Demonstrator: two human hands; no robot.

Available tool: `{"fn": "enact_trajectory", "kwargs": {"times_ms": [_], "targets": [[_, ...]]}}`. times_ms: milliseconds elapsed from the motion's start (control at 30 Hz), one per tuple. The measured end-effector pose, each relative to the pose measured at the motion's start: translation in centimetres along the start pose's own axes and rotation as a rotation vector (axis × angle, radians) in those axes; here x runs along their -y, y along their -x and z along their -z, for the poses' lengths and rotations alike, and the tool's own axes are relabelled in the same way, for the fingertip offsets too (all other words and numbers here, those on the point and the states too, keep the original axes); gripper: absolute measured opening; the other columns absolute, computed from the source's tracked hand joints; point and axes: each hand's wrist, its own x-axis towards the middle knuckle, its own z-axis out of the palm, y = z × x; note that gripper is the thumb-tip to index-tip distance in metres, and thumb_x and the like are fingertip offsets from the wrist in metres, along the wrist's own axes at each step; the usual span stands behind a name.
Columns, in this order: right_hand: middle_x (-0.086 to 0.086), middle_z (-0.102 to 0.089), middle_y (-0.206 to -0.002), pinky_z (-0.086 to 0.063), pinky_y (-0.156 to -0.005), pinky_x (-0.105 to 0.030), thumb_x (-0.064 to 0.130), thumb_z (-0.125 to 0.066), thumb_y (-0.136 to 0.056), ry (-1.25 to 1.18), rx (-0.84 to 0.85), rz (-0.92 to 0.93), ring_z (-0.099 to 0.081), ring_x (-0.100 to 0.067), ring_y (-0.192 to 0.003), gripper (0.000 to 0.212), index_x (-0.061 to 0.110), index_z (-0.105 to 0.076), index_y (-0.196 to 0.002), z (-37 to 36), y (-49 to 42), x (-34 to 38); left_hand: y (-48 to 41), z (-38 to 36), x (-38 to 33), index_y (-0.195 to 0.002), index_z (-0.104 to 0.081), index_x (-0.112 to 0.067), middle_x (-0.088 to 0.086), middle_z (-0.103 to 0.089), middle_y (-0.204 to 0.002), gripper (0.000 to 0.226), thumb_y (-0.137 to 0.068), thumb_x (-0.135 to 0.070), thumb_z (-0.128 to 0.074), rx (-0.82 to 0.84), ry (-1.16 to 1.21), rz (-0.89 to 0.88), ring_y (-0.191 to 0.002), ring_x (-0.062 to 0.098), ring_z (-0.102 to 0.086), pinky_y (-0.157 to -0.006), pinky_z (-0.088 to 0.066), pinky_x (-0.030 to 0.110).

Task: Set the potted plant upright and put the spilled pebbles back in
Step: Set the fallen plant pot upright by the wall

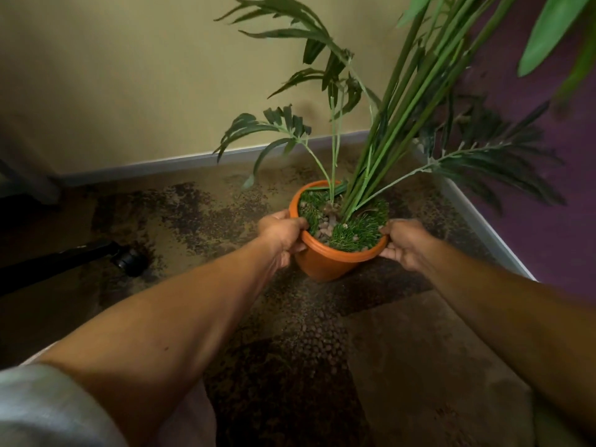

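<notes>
An orange pot (pixel 325 262) stands on the patterned carpet near the room's corner, its mouth facing up and tilted slightly toward me. Long green stems (pixel 396 117) rise from it and lean to the right. Green moss-like filling and a few brown pebbles (pixel 325 229) lie inside the pot. My left hand (pixel 280 235) grips the pot's left rim, thumb over the edge. My right hand (pixel 403 245) grips the right rim. I cannot pick out loose pebbles on the mottled carpet.
A beige wall (pixel 129 75) with a grey skirting board runs behind the pot, and a purple wall (pixel 532 172) closes the right side. A black chair leg with a caster (pixel 129 258) lies on the carpet to the left.
</notes>
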Motion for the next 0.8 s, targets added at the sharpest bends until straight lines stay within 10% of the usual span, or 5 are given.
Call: {"fn": "enact_trajectory", "kwargs": {"times_ms": [400, 600, 800], "targets": [[-0.022, -0.066, -0.119, -0.059, -0.044, -0.038, -0.002, -0.050, -0.097, 0.072, -0.031, 0.014, -0.070, -0.032, -0.096, 0.010, 0.002, -0.059, -0.094, 2.3, -1.7, 1.0, -1.4, -2.8, 1.4, -0.113, -0.065, -0.006, 0.009, -0.067, -0.089, 0.027, -0.090, 0.006, -0.056, 0.054, 0.110, 0.102, -0.070, 0.021, -0.067, -0.064, -0.061, 0.039], [-0.022, -0.067, -0.115, -0.058, -0.042, -0.037, -0.003, -0.051, -0.097, 0.052, -0.043, 0.030, -0.068, -0.030, -0.090, 0.015, 0.003, -0.060, -0.087, 2.0, -3.2, 1.2, -2.2, -3.1, 2.1, -0.128, -0.059, -0.008, 0.015, -0.066, -0.120, 0.037, -0.094, 0.003, -0.052, 0.097, 0.201, 0.148, -0.106, 0.030, -0.067, -0.093, -0.055, 0.046], [-0.008, -0.068, -0.090, -0.061, -0.049, -0.037, 0.001, -0.052, -0.098, 0.032, 0.006, 0.027, -0.068, -0.018, -0.074, 0.019, 0.010, -0.059, -0.083, 2.2, -4.0, 1.7, -2.6, -3.0, 2.0, -0.131, -0.056, -0.007, 0.014, -0.063, -0.126, 0.036, -0.096, 0.000, -0.052, 0.130, 0.215, 0.145, -0.108, 0.024, -0.062, -0.091, -0.054, 0.041]]}}
